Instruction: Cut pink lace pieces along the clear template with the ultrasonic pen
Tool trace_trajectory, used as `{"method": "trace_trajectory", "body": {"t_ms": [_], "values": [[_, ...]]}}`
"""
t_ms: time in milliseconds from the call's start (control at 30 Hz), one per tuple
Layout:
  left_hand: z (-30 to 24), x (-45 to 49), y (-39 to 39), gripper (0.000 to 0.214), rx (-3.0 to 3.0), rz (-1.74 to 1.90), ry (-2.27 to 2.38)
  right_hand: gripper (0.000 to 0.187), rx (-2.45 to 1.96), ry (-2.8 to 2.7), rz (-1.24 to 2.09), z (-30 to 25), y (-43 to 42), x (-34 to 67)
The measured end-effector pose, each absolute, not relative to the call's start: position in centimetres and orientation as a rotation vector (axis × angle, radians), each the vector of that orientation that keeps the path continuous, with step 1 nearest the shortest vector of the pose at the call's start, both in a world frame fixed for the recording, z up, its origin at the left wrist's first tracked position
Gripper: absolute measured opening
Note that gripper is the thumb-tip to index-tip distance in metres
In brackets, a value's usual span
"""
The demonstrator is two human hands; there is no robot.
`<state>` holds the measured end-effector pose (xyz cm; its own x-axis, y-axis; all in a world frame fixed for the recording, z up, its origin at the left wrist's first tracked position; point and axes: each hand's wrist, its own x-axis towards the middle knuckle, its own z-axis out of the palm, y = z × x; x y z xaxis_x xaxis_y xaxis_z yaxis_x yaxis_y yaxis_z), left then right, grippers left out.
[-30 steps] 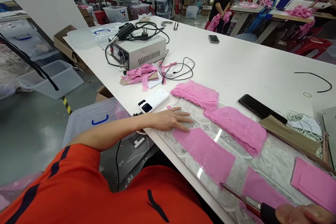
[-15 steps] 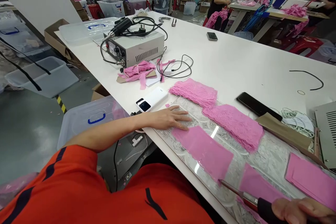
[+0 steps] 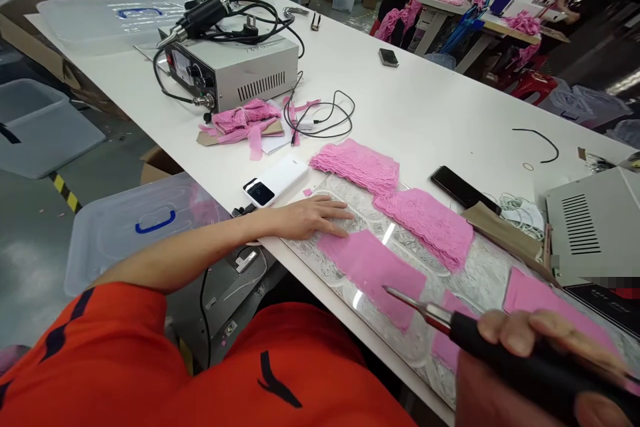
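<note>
My left hand (image 3: pixel 310 219) lies flat with fingers stretched out on the glass plate (image 3: pixel 480 280), touching the left edge of a flat pink fabric piece (image 3: pixel 373 267). My right hand (image 3: pixel 545 353) is wrapped round the black handle of a cutting iron (image 3: pixel 435 312), whose metal tip hangs just above that pink piece. Two stacks of pink lace (image 3: pixel 395 193) lie along the far side of the plate. More flat pink pieces (image 3: pixel 540 300) sit under and beyond my right hand.
A white power bank (image 3: pixel 275 181) lies by my left hand. A black phone (image 3: pixel 463 187), brown card (image 3: pixel 505 237) and a grey box (image 3: pixel 590 227) sit at right. Another control box (image 3: pixel 230 73) with cables stands at the back left. Plastic bins (image 3: pixel 135 227) are on the floor.
My right hand has risen into view and carried the iron's tip leftward over the pink piece. The view has shifted down and right. My left hand stays flat.
</note>
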<state>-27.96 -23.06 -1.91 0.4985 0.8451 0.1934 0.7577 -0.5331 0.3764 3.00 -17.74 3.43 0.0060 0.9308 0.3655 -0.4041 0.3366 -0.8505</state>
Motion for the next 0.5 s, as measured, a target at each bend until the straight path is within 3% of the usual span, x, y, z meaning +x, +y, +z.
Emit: {"method": "trace_trajectory", "body": {"t_ms": [233,500], "values": [[-3.1,-28.4,-22.8,0.055,2.468,0.702,1.299,0.018,-0.471,-1.199,1.282,3.0,-18.2,-5.3],[-3.3,-28.4,-22.7,0.05,2.472,0.789,1.253,0.015,-0.377,-1.299,1.317,2.0,-18.9,-8.0]]}}
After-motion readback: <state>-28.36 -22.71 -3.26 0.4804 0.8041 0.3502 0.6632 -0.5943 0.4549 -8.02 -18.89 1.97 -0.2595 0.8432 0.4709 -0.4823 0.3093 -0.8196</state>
